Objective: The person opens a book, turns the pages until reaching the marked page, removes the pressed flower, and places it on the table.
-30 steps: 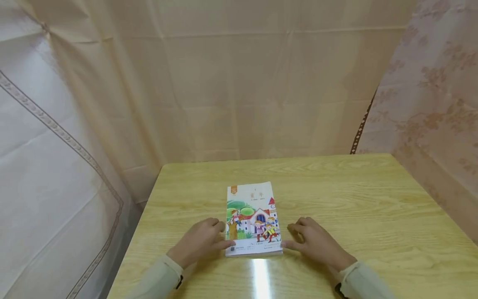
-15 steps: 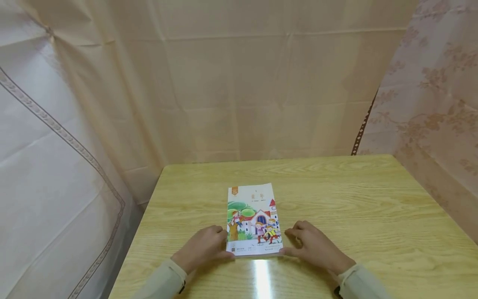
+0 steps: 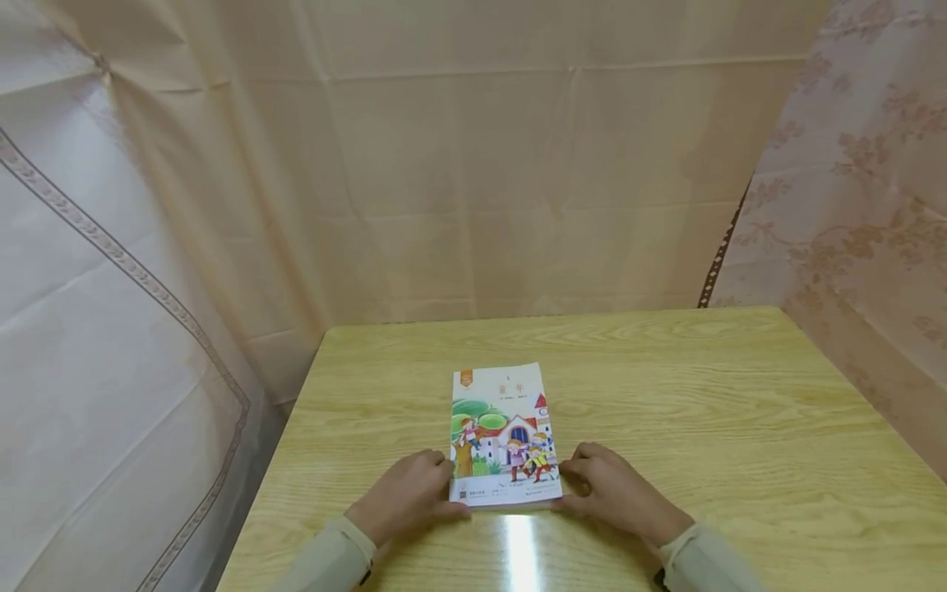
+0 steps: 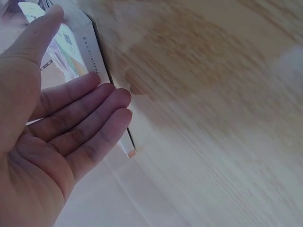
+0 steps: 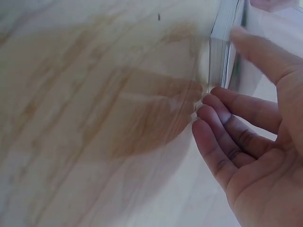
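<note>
A paperback book (image 3: 503,427) lies flat on the table, its cover showing a castle, a tree and cartoon children. My left hand (image 3: 407,497) is at its near left corner. In the left wrist view the straight fingers (image 4: 90,118) rest along the white spine (image 4: 90,47), with the thumb at the near end. At the near right corner is my right hand (image 3: 625,497). The right wrist view has its loosely bent fingers (image 5: 227,127) right at the page edges (image 5: 219,54), and its thumb by the near end.
The wood-patterned table (image 3: 710,411) reaches back to a beige curtain (image 3: 518,181). White patterned cloth (image 3: 111,345) hangs on the left, floral cloth (image 3: 873,205) on the right. A light reflection (image 3: 521,551) shows before the book.
Both thumbs have come down from the cover's near corners to the book's near edge. The right fingers have moved left, in to the book's side. The book has hardly moved.
</note>
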Demonstrator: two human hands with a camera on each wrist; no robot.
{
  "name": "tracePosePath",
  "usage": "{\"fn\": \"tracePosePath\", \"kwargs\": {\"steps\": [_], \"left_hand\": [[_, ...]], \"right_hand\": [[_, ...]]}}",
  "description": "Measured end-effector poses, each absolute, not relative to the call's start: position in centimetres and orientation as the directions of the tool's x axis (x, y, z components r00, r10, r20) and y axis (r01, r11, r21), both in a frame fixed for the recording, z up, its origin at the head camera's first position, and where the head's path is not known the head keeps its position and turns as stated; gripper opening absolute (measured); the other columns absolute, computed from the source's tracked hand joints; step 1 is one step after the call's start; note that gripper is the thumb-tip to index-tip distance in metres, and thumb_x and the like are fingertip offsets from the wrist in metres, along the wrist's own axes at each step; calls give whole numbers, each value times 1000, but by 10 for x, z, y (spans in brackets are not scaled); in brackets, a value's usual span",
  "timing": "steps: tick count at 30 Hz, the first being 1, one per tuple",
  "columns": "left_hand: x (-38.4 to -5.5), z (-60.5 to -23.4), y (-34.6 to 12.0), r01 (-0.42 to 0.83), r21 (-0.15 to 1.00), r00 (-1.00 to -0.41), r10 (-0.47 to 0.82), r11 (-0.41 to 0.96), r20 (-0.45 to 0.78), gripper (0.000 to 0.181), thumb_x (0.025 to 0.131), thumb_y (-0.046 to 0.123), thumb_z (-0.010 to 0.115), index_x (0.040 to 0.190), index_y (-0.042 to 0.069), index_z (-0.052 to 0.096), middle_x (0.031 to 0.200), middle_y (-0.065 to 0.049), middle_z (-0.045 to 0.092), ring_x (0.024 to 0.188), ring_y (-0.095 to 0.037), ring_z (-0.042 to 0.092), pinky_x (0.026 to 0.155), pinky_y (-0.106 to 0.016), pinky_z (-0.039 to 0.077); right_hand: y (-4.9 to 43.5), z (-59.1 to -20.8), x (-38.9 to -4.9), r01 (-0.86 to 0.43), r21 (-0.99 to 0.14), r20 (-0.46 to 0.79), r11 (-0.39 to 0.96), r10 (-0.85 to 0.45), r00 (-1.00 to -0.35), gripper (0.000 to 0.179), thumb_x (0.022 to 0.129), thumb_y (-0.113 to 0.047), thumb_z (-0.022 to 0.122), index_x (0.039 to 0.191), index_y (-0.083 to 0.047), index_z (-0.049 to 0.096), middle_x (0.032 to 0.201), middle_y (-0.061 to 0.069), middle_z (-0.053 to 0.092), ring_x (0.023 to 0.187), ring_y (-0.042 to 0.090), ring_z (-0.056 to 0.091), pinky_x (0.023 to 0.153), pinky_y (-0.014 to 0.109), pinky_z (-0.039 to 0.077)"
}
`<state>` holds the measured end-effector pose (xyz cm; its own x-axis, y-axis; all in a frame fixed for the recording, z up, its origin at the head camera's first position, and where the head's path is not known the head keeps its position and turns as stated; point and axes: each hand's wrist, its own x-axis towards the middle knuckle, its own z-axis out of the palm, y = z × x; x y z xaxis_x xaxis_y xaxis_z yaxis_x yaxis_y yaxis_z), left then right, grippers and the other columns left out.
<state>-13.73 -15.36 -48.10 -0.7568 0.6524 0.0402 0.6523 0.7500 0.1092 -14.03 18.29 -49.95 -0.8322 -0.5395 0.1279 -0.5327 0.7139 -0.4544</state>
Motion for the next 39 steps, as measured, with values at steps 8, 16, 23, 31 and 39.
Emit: {"fn": "tracePosePath", "kwargs": {"steps": [8,16,23,31,39], "left_hand": [[-137,-481,-148,650,69,-759,651,757,12,58,89,64,68,94,7,72,79,5,55,67,-6,44,61,-22,48],[-137,-478,-148,642,53,-765,644,765,-11,57,91,64,65,85,8,73,78,2,59,64,-5,44,59,-21,47],[-135,-472,-151,643,35,-764,644,765,-33,54,97,60,61,79,10,71,74,4,56,63,-6,44,58,-22,47],[-129,-477,-149,716,7,-692,708,698,141,42,97,28,57,57,19,47,62,7,47,55,-6,40,48,-21,39],[-129,-477,-145,685,-96,-565,609,722,557,26,87,20,56,105,2,61,91,-10,67,61,-13,57,48,-25,45]], "right_hand": [[179,-500,-139,-514,-442,96,735,-531,-842,54,81,-46,86,110,-1,77,88,-9,50,77,5,44,67,25,43],[177,-499,-139,-504,-453,86,735,-527,-845,54,81,-44,86,110,0,77,87,-8,50,76,5,43,65,25,43],[175,-500,-140,-524,-446,118,726,-532,-838,55,80,-42,87,111,1,76,88,-8,51,75,5,43,64,24,44],[178,-498,-141,-525,-448,119,723,-534,-837,56,81,-44,86,112,1,76,90,-7,53,76,5,43,64,25,43],[178,-496,-142,-515,-469,101,718,-536,-838,58,81,-44,85,114,3,75,92,-5,55,76,6,43,63,24,42]]}}
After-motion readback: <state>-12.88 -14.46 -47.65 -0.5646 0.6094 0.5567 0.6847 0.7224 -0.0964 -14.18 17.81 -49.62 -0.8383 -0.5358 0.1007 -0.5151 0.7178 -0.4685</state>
